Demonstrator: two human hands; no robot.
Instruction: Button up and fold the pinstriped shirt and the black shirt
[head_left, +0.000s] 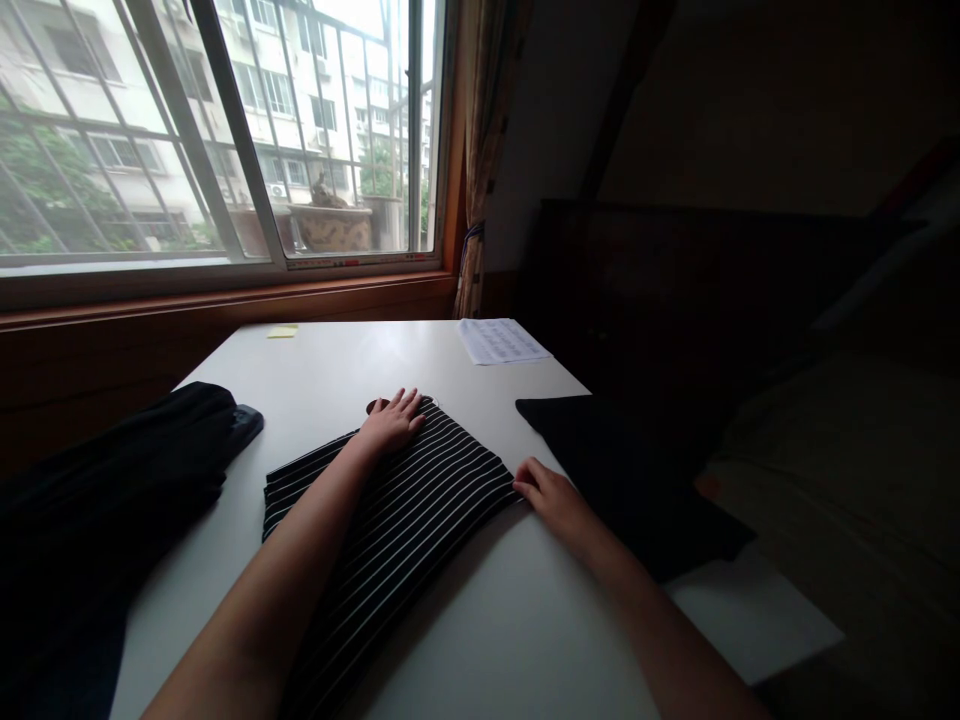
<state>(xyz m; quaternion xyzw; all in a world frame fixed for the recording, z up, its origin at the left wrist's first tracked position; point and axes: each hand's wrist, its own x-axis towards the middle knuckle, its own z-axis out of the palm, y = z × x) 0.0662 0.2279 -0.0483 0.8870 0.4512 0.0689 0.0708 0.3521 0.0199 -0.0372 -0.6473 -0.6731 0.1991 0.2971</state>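
A black garment with thin white stripes (427, 500) lies across the white table (570, 620), its near part running off the bottom of the view. My left hand (394, 420) rests flat on the garment's far end, fingers spread. Beside that hand a small dark brown round thing (376, 406) shows in part; I cannot make out what it is. At the garment's right corner, my right hand (541, 487) pinches the cloth between thumb and fingers. My left forearm hides some of the garment's left side.
Dark clothing (112, 500) is heaped at the left edge of the table. A folded dark cloth (630, 470) lies along the right edge. Printed paper (502, 341) and a yellow note (283, 331) lie at the far end, below a barred window (337, 130) and a tied curtain (474, 250).
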